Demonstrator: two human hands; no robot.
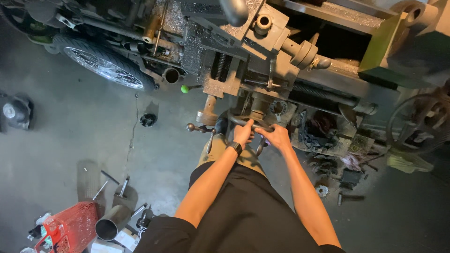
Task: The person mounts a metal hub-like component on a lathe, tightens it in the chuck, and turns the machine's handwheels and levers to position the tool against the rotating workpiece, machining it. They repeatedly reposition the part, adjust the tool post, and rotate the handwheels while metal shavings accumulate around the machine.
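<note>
A big grey metal lathe [281, 51] fills the upper half of the head view. On its front apron is a dark handwheel [236, 121]. My left hand [243, 133], with a black watch on the wrist, grips the wheel's rim. My right hand [278, 137] grips the same rim just to the right. Both arms reach forward over my black shirt. A small crank handle with ball knobs [200, 128] sticks out just left of my left hand.
A spoked motorcycle wheel [104, 64] lies at upper left. A red mesh basket [70, 227], a metal pipe [110, 224] and loose rods lie on the concrete floor at lower left. Metal scraps [328, 164] pile under the lathe at right. A green-knobbed lever [185, 88] juts out.
</note>
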